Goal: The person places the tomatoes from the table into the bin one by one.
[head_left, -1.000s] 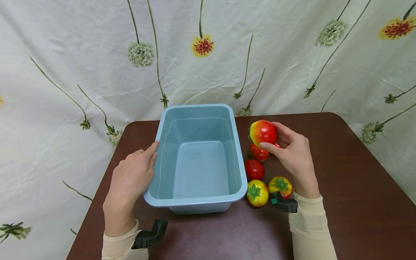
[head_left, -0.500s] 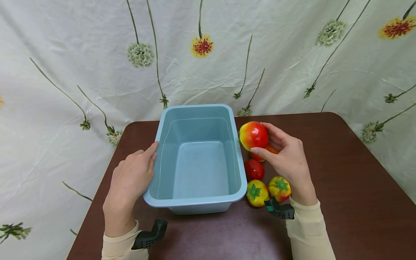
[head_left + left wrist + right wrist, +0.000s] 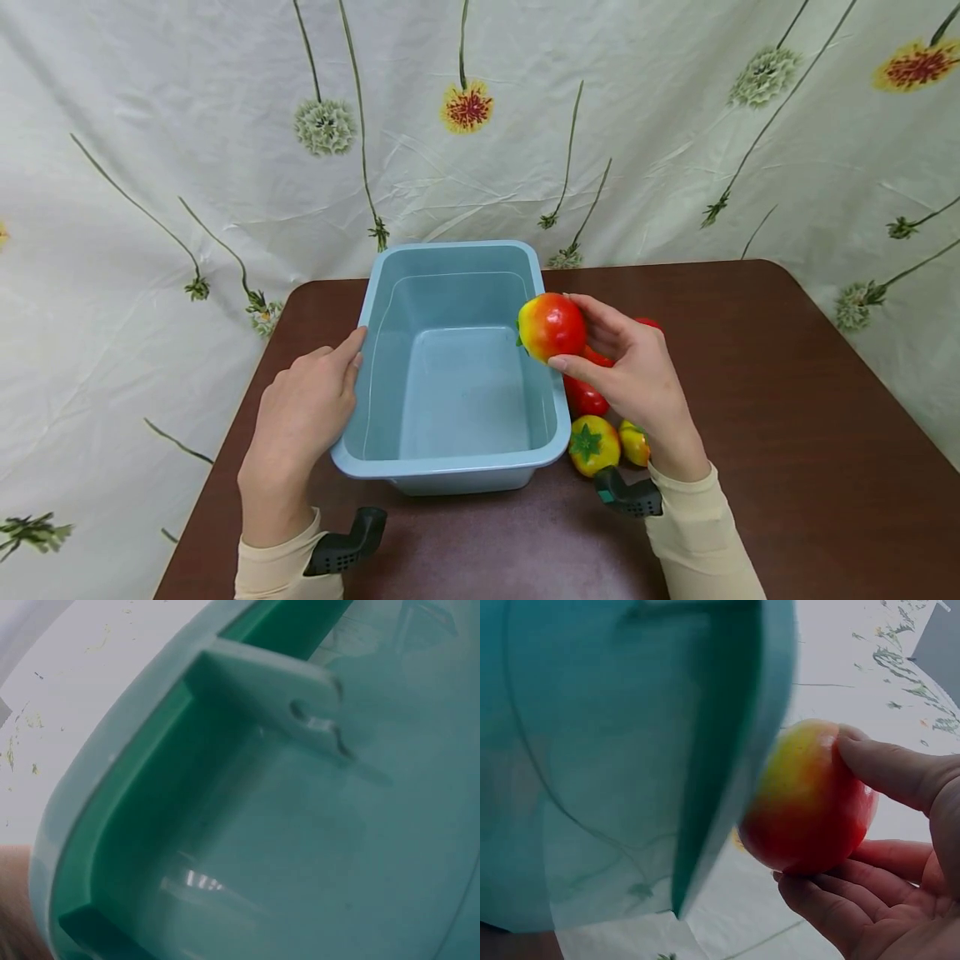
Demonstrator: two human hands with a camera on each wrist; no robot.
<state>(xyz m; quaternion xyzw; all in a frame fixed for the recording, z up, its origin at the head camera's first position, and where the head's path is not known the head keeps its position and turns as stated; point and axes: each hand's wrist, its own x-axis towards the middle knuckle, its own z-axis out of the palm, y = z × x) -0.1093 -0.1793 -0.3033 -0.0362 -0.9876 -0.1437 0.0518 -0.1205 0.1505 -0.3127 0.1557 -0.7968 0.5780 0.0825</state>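
My right hand (image 3: pixel 637 379) pinches a red-and-yellow persimmon (image 3: pixel 553 327) with a green leafy top, thumb on one side and fingers on the other. The persimmon is over the right rim of a light blue plastic tub (image 3: pixel 450 463); its underside is hidden from above. In the right wrist view, the persimmon (image 3: pixel 810 802) appears beside the tub wall (image 3: pixel 727 750). At the tub's left rim, my left hand (image 3: pixel 303 412) holds on, its lower fingers hidden. The left wrist view shows mostly the tub's underside (image 3: pixel 300 840).
Right of the tub lie more fruits: a yellow-green one (image 3: pixel 594 446), another yellow one (image 3: pixel 634 442) partly behind the right wrist, and red ones (image 3: pixel 585 396) partly covered by the right hand. A flowered cloth (image 3: pixel 480 183) hangs behind the brown table (image 3: pixel 787 417).
My right hand has carried the persimmon left and slightly toward me, from above the other fruits to the tub's right rim. The left hand and tub have stayed put.
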